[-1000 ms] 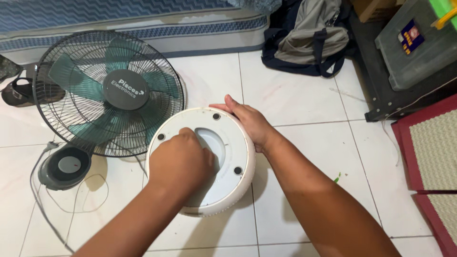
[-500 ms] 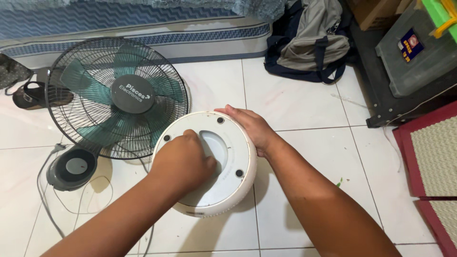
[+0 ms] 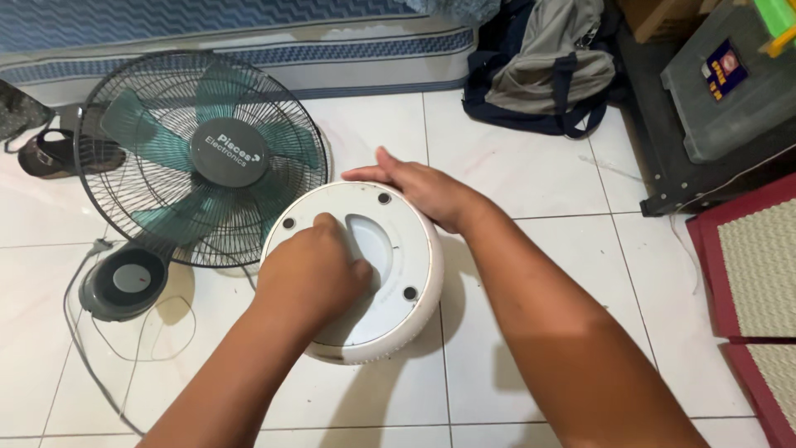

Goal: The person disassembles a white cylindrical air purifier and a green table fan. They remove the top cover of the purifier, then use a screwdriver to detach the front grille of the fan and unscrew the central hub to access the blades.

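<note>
A round white fan base (image 3: 402,270) lies upside down on the white tiled floor, with dark rubber feet around its rim. My left hand (image 3: 311,274) presses on the middle of its underside, fingers curled over the recessed centre panel; what they grip is hidden. My right hand (image 3: 423,189) rests flat on the far rim of the base, steadying it. Behind and to the left lies the fan head (image 3: 199,158), a black wire cage with green blades and a grey centre cap.
A grey motor housing (image 3: 124,282) with its cord lies left of the base. A dark sandal (image 3: 58,153) sits at far left. A grey and blue backpack (image 3: 543,70) leans at the back, with a grey plastic box (image 3: 730,91) and a red-edged mat (image 3: 750,265) at right.
The view has shifted slightly, so everything sits a little lower and to the right. Both hands stay on the white base; my left hand has moved only slightly on its centre.
</note>
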{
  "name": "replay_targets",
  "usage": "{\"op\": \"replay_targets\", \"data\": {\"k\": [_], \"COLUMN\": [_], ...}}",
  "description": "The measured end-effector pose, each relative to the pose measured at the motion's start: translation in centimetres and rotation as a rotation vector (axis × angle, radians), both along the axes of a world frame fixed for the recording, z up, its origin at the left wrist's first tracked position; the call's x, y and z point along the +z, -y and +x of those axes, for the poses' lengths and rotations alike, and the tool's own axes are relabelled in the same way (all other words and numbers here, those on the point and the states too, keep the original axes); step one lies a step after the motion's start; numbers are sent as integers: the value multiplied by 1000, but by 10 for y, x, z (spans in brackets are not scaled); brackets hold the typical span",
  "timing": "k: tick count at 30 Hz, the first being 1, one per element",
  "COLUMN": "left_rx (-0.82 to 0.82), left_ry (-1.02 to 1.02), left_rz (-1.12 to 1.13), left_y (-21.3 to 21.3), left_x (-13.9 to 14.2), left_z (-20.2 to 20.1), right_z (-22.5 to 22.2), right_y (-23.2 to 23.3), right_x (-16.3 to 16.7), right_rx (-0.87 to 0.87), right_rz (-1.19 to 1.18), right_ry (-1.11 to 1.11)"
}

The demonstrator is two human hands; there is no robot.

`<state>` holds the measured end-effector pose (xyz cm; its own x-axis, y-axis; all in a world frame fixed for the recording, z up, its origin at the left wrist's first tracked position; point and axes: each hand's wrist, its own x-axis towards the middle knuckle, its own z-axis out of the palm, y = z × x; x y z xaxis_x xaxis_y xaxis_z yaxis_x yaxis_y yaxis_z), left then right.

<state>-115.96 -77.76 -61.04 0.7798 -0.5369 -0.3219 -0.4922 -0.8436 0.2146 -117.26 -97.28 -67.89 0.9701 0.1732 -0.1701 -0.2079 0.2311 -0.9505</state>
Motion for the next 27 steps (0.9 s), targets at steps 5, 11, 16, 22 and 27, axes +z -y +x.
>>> {"op": "replay_targets", "data": {"k": [5, 11, 16, 22, 27], "left_rx": [25, -6, 20, 18, 3], "left_ry": [-10, 0, -30, -23, 3], "left_rz": [22, 22, 42, 31, 19], "left_y": [2, 2, 4, 2, 2], "left_x": [1, 2, 4, 5, 6], "left_z": [-1, -1, -1, -6, -6], "right_z": [-1, -2, -7, -25, -37], "right_y": [-5, -4, 6, 24, 27], "right_x": [9, 8, 4, -5, -2], "right_rx": [-31, -73, -156, -451, -79], "right_rz": [-117, -46, 275, 158, -175], "right_ry": [99, 180, 141, 80, 134]}}
